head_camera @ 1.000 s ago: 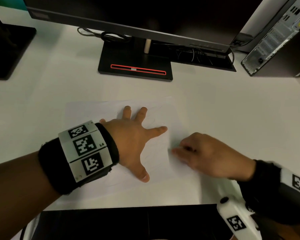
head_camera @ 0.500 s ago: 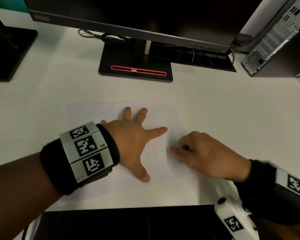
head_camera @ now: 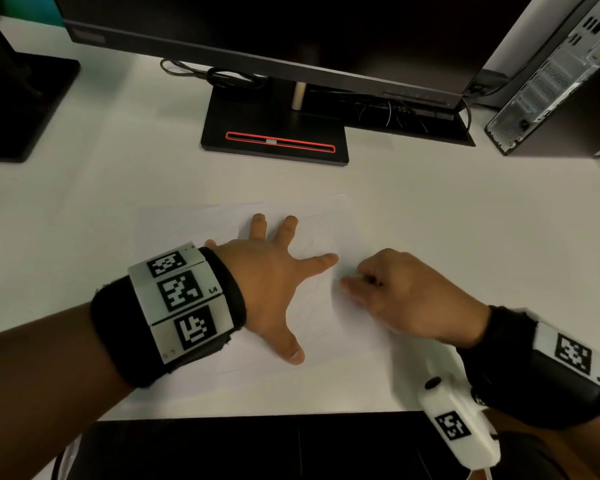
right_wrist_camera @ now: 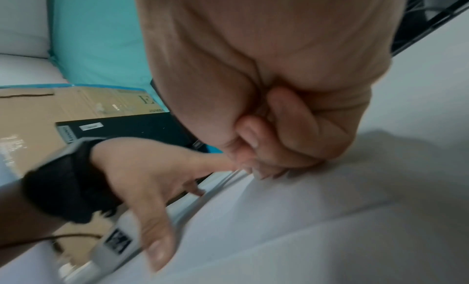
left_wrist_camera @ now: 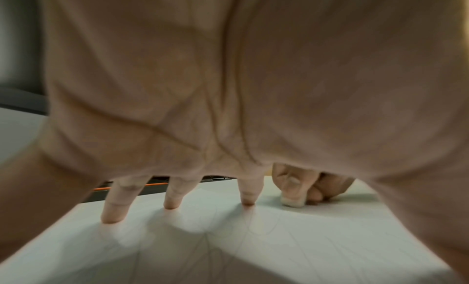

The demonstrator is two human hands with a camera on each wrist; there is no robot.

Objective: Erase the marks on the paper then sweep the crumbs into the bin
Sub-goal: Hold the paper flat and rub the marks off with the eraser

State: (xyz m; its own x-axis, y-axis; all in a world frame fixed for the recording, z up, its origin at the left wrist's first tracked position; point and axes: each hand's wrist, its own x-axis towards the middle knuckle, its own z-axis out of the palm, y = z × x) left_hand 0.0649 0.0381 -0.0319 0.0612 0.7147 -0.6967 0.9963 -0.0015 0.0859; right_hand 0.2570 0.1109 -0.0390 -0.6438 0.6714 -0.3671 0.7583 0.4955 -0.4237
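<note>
A white sheet of paper (head_camera: 187, 226) with faint pencil marks (head_camera: 312, 244) lies on the white desk (head_camera: 465, 220). My left hand (head_camera: 274, 278) presses flat on the sheet with its fingers spread. My right hand (head_camera: 361, 285) is at the sheet's right part, just right of the left index finger. Its fingers are curled and pinch a small white eraser (left_wrist_camera: 293, 202) whose tip touches the paper. From the head view the eraser is hidden under the fingers. The right wrist view shows the right hand (right_wrist_camera: 253, 164) bunched on the paper (right_wrist_camera: 330, 218).
A monitor on a black stand (head_camera: 274, 133) is behind the paper, with cables (head_camera: 229, 77) beside it. A second black base (head_camera: 21, 105) sits far left and a PC tower (head_camera: 551, 81) far right. The desk's front edge (head_camera: 257, 414) is close to my wrists. No bin is in view.
My right hand has slid a little away from me, closer to the left index fingertip, with the eraser on the paper. The left hand has stayed in place.
</note>
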